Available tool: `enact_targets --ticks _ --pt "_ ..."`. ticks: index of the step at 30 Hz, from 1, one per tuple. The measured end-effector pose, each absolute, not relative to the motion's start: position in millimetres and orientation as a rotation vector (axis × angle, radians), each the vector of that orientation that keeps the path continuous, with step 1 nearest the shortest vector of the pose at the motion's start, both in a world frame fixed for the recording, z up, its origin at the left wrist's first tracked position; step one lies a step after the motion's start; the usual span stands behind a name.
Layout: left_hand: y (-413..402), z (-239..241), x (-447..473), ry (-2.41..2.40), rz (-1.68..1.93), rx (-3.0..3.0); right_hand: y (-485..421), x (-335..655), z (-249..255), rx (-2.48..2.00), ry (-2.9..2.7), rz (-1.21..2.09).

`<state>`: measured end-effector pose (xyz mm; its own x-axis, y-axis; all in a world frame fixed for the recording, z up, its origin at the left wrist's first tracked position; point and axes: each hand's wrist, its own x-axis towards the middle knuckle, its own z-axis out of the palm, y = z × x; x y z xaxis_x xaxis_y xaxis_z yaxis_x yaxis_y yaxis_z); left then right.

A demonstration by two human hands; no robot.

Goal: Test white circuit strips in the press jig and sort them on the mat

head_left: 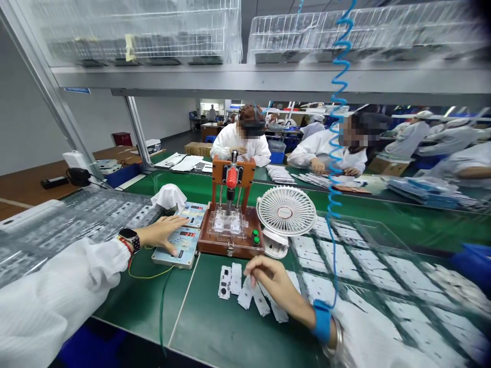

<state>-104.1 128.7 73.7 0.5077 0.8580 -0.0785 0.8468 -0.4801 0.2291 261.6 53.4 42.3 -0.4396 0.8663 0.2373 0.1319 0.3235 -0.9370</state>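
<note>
White fabric sleeves [65, 301] lie nearest to the camera, and two bare hands come out from them. Judging by the hands, the step in progress is the handling of loose, thin, white rectangular circuit boards [245, 295], which lie on the dark green bench top [215, 332], just in front of a brown press fixture with a red handle [230, 197]. Taking up one board would call for a light pinch at its edge, because the boards are flat and some seem to overlap.

The left hand [163, 234] is spread wide, palm down, and seems to rest across the pale blue control box [186, 244] and its similar rear neighbour [195, 212]; it grips nothing visible. The right hand [272, 278] is half curled above the boards, its fingertips close together; whether they pinch a board, one cannot tell.
</note>
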Motion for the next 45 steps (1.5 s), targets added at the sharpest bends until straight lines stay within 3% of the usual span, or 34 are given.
enact_targets --ticks 5,24,28,30,33,39,45 --pt "128.6 72.5 -107.9 1.439 0.056 2.407 47.3 254.0 27.4 -0.908 -1.745 1.414" --pt "110.6 98.2 -73.5 1.611 -0.104 2.561 62.9 256.4 27.9 -0.876 -1.714 1.348" --pt "51.8 99.0 -79.0 2.116 -0.190 2.482 68.4 258.2 17.1 -0.877 -1.750 1.282" --pt "11.3 98.7 -96.3 2.559 -0.374 2.143 70.2 258.4 13.9 -0.870 -1.759 1.268" --pt "-46.1 97.6 -126.8 2.755 -0.475 1.788 71.4 258.3 11.8 -0.862 -1.780 1.287" --pt "-88.6 103.4 -142.4 2.792 -0.284 1.907 75.7 257.9 3.5 -0.830 -1.766 1.266" --pt "-97.6 168.2 -158.0 2.981 0.230 1.848 72.3 256.9 10.8 -0.832 -1.794 1.264"
